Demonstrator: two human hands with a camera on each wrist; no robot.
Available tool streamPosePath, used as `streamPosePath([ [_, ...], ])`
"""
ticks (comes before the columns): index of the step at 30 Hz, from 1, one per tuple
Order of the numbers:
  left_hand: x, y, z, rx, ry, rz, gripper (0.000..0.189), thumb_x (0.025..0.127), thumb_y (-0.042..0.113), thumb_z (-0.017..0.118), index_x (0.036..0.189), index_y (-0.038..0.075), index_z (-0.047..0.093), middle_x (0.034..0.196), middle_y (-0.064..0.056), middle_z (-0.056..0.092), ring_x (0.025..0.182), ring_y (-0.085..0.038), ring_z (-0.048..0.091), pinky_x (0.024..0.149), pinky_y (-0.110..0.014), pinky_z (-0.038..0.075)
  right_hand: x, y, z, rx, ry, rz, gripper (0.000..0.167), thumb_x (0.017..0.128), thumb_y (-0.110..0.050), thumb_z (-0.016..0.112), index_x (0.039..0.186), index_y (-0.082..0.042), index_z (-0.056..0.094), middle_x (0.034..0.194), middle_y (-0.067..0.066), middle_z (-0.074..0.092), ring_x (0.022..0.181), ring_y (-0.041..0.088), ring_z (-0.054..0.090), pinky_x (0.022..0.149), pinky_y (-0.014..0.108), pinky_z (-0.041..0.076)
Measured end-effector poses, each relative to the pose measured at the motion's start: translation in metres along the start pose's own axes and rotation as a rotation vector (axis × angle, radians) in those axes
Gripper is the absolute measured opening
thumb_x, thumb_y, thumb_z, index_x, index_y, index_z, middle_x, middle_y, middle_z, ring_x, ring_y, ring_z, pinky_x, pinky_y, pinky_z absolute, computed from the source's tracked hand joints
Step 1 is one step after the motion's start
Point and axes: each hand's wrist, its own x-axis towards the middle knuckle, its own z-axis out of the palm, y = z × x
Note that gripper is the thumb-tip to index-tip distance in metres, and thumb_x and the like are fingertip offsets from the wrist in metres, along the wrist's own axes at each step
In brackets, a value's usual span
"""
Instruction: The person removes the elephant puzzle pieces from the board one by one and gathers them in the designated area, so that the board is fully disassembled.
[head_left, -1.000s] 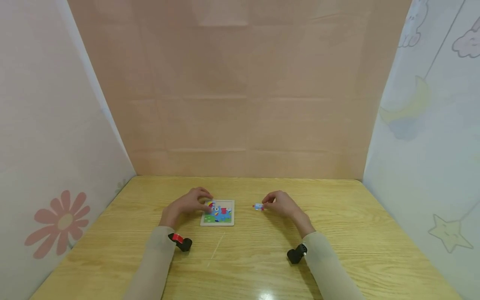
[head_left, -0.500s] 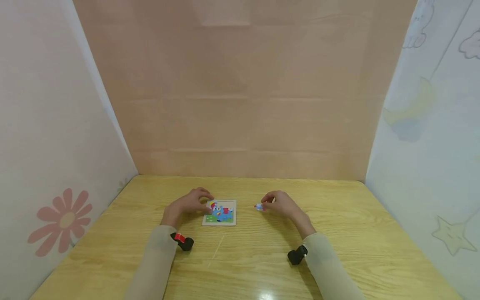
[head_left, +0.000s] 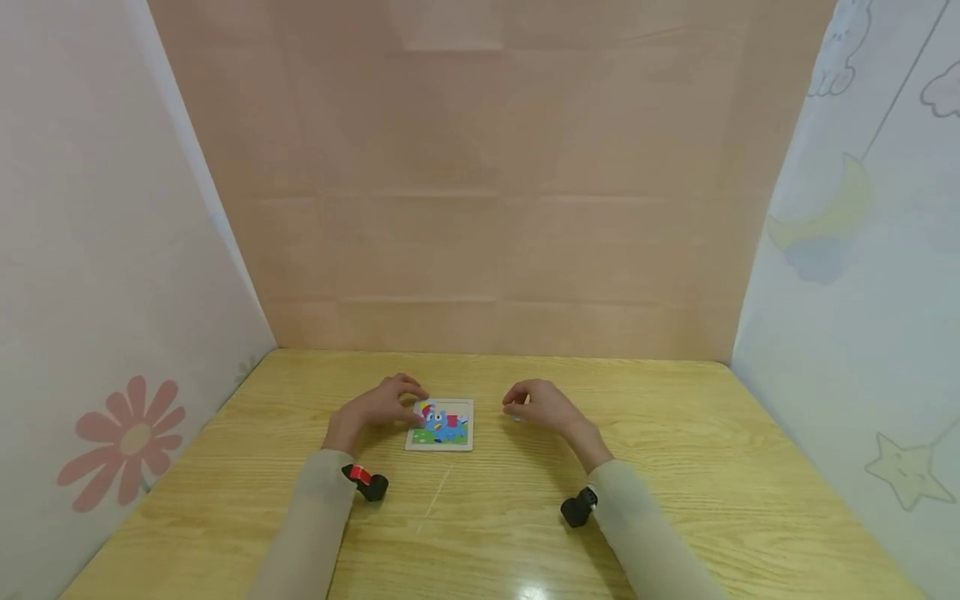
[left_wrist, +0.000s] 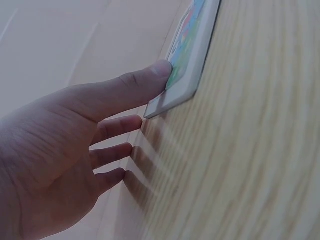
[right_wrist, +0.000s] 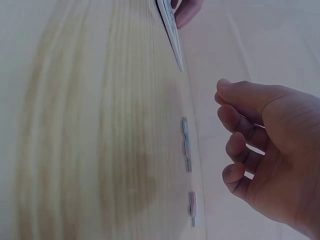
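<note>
A square picture puzzle with a blue cartoon animal, green ground and a pale frame lies flat on the table. Its upper right part shows bare pale wood. My left hand is at its left side; in the left wrist view the straight thumb presses near a corner and the other fingers spread below the edge. To the right, my right hand hovers with thumb and index tips together and the other fingers curled. Whether a piece is between those tips cannot be made out. Loose puzzle pieces lie beneath it.
The wooden table reaches back to a tan sheet. Pale walls with printed drawings stand at left and right. Small black cameras sit on both wrists.
My right hand has moved a little left, toward the puzzle, and now covers most of the loose pieces in the head view. The left hand has stayed by the puzzle.
</note>
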Motion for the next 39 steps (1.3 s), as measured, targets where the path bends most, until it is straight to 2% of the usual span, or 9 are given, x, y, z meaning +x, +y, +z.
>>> streamPosePath([
  [6,0.000,0.002,-0.001,-0.002,-0.005,0.003,0.050,0.082,0.039,0.080,0.127,0.020,0.068,0.147,-0.009,0.044,0.140,-0.035,0.034,0.113,-0.061,0.029,0.006,-0.011,0.006,-0.046,0.008,-0.005,0.011,0.094,-0.019,0.068,0.100,-0.012,0.074,0.085,-0.002,0.064,0.073,0.011,0.050,0.064,0.024,0.043],
  [13,0.000,0.003,-0.001,0.006,-0.005,0.004,0.050,0.082,0.038,0.080,0.127,0.019,0.068,0.147,-0.009,0.044,0.140,-0.035,0.034,0.113,-0.061,0.029,0.013,-0.022,0.011,-0.062,0.007,-0.023,0.011,0.093,-0.020,0.069,0.099,-0.012,0.074,0.085,-0.003,0.064,0.075,0.012,0.052,0.069,0.027,0.044],
  [19,-0.001,0.002,-0.001,0.025,0.014,0.008,0.050,0.081,0.038,0.082,0.125,0.019,0.069,0.139,-0.007,0.050,0.130,-0.031,0.040,0.108,-0.057,0.036,0.018,-0.031,0.013,-0.071,-0.012,-0.022,0.011,0.093,-0.023,0.069,0.099,-0.014,0.074,0.083,-0.005,0.063,0.074,0.012,0.052,0.069,0.027,0.044],
  [26,-0.001,0.006,-0.002,-0.055,-0.012,-0.006,0.051,0.081,0.032,0.082,0.127,0.015,0.068,0.127,-0.004,0.052,0.112,-0.024,0.048,0.102,-0.048,0.041,0.025,-0.035,0.018,-0.068,-0.021,-0.064,0.010,0.093,-0.020,0.070,0.098,-0.012,0.074,0.081,-0.004,0.063,0.072,0.011,0.051,0.066,0.027,0.044],
  [32,0.000,0.005,0.000,-0.083,-0.018,-0.039,0.051,0.082,0.033,0.082,0.127,0.017,0.067,0.127,-0.003,0.050,0.117,-0.025,0.048,0.105,-0.050,0.039,0.031,-0.041,0.024,-0.051,-0.045,-0.064,0.008,0.093,-0.020,0.070,0.096,-0.014,0.074,0.080,-0.004,0.062,0.072,0.012,0.052,0.066,0.027,0.044],
  [39,0.000,0.005,0.002,-0.090,-0.012,-0.026,0.049,0.081,0.033,0.082,0.126,0.018,0.068,0.123,-0.003,0.050,0.115,-0.024,0.048,0.104,-0.050,0.039,0.043,-0.045,0.036,-0.077,-0.098,-0.076,0.010,0.093,-0.022,0.071,0.098,-0.014,0.074,0.085,-0.004,0.066,0.076,0.011,0.054,0.072,0.025,0.047],
])
